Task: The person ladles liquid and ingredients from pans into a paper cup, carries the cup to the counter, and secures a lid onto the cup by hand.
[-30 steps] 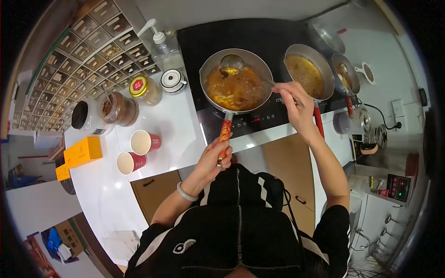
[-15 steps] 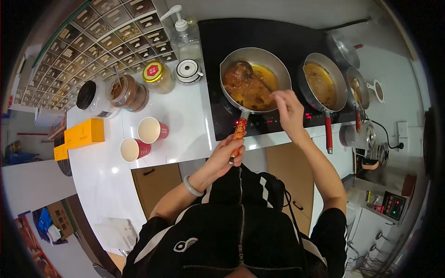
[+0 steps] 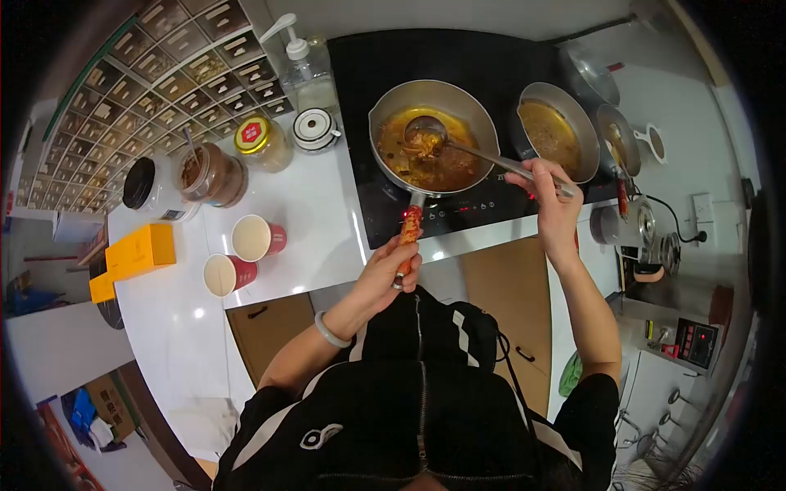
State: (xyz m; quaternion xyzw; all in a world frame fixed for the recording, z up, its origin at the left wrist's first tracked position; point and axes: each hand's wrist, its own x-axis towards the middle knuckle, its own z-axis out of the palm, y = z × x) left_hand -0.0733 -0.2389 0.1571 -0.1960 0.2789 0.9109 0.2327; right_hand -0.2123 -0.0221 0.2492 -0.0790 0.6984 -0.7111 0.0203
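Note:
My left hand [image 3: 391, 272] is wrapped round the red patterned handle of a saucepan [image 3: 483, 114] on the black cooktop. Inside the pan is an orange-brown oily liquid with darker bits. My right hand [image 3: 550, 196] grips the long metal handle of a ladle [image 3: 479, 153]. The ladle's round bowl lies in the pan, holding some brown, chunky food and liquid. Just right of it, partly behind my right hand, stands a second saucepan [image 3: 565, 135] with yellowish liquid.
A smaller pan [image 3: 616, 141] and a strainer [image 3: 652, 144] are farther right. Left of the cooktop [image 3: 352, 57] stand a pump bottle [image 3: 311, 82], a white lidded pot [image 3: 316, 129], a yellow-lidded jar [image 3: 264, 146], an open brown jar [image 3: 219, 176], two paper cups [image 3: 260, 238] and a yellow box [image 3: 141, 252].
My right hand has moved right and lifted the ladle handle to a flatter angle. The ladle bowl now shows more clearly with food in it. My left hand stays on the pan handle.

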